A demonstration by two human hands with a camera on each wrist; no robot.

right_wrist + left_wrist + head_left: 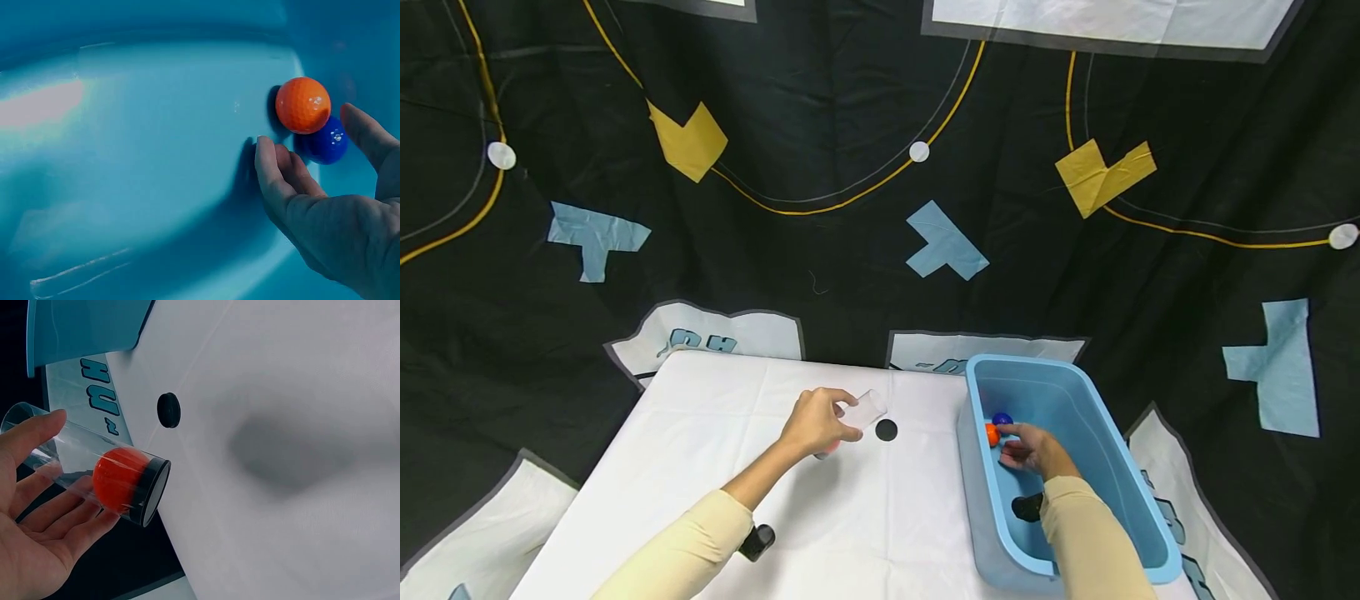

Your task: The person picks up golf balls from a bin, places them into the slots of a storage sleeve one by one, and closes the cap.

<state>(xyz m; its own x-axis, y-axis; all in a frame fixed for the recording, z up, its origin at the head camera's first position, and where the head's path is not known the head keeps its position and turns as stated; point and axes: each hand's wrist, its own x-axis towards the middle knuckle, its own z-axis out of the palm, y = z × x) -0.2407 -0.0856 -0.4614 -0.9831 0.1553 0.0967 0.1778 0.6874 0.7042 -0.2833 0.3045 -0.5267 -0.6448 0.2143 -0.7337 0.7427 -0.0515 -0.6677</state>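
Observation:
My left hand [817, 421] grips a clear plastic tube [868, 408] above the white table, thumb on one side and fingers on the other. In the left wrist view a red-orange ball [117, 478] lies inside the tube, against its black end cap [150, 490]. Down in the blue bin, my right hand [1033, 450] reaches toward an orange golf ball [303, 105] and a dark blue ball [328, 142], which sit close together by the bin wall. Its thumb and fingers are spread apart, with no ball between them. A black round cap [886, 430] lies on the table beside the tube.
The light blue bin [1120, 467] stands at the right of the white table [700, 433], its high walls around my right hand. Behind the table hangs a black cloth [820, 275] with yellow and blue patches.

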